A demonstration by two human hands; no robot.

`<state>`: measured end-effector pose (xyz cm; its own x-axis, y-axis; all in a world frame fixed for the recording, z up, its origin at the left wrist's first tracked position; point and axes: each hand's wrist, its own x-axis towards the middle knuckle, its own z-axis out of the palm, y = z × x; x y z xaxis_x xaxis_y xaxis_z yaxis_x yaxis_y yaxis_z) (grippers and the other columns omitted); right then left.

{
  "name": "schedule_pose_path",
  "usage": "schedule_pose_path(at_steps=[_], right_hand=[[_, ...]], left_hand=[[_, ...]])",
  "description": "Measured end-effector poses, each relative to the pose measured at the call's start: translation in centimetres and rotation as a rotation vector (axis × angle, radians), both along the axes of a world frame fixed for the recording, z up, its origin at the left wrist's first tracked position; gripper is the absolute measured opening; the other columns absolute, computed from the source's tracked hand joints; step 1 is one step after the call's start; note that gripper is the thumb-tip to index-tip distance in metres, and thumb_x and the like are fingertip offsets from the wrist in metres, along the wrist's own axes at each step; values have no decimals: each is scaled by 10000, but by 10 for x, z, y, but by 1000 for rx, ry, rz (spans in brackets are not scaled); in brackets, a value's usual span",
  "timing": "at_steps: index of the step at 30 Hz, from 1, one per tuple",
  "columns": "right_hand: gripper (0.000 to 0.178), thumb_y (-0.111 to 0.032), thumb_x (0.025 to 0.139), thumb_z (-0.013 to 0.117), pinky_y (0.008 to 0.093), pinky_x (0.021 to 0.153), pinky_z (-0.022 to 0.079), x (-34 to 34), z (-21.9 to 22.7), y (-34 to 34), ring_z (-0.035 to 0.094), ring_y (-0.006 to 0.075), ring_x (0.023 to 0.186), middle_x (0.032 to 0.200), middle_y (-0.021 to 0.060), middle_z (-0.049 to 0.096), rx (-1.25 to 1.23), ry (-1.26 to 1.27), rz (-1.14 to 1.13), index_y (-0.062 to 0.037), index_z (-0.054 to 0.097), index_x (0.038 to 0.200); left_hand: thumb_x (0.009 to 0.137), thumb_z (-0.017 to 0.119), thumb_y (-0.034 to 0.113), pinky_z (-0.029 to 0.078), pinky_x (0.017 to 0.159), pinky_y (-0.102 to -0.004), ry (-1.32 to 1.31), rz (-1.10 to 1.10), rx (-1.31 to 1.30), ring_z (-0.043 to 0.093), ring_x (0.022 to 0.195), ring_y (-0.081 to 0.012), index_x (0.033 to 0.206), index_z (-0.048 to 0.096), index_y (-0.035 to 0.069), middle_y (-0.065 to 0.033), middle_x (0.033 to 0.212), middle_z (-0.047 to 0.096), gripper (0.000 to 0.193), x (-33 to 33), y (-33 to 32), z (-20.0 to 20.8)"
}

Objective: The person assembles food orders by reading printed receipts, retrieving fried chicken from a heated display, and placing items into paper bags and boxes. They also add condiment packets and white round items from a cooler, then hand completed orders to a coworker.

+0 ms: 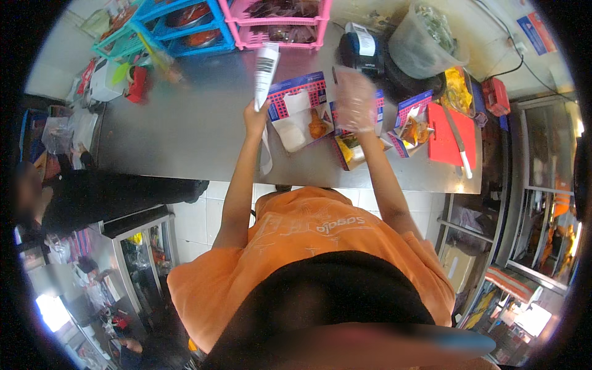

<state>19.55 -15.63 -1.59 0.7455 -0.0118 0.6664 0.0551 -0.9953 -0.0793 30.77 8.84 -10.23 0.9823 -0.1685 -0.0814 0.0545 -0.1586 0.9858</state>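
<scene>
Long white printed paper strip [266, 74], extending beyond the grasping left hand [256, 117]: presumably light, easily torn, best pinched low; clear-plastic-gloved right hand [356, 102] blurred, grasp indeterminable.

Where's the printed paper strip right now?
Head view, slightly left of centre: the printed paper strip is in the left hand, just left of the open box holding a fried chicken piece.

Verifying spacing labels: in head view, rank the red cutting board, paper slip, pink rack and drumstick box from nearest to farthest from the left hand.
1. Paper slip, held in the left hand.
2. Drumstick box, just rightward.
3. Pink rack, farther ahead.
4. Red cutting board, far right.
</scene>
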Motion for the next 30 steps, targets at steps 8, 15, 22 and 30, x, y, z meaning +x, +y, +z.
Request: schedule_pose_path(at_steps=[8,15,22,30], right_hand=[[681,-198,790,579,445,908,443,108,-11,74,561,330,1035,1156,168,558,-332,527,316,-111,304,1407],[424,-208,825,565,421,904,455,108,8,88,576,320,1024,1120,172,588,-52,515,630,-74,509,1223],[566,-62,806,531,387,894,481,52,-3,82,524,308,1130,1240,145,525,-59,752,351,-152,392,1347],[497,-183,853,518,463,971,413,-28,-61,103,326,287,1317,1442,99,301,-448,637,401,-171,392,1334]], left_hand=[[762,741,203,486,680,-305,-157,1,250,624,733,-166,1006,618,8,-90,825,673,336,33,58,33],[654,700,-2,467,842,-418,-374,-10,480,583,996,-367,1189,541,68,-198,1069,606,562,10,73,75],[678,559,-88,481,816,-411,-658,-54,569,602,919,-351,1201,559,119,-140,1112,610,562,-12,115,42],[662,552,-108,524,769,-391,-554,-400,790,623,908,-309,1357,420,253,-78,1294,522,794,-77,157,-17]])
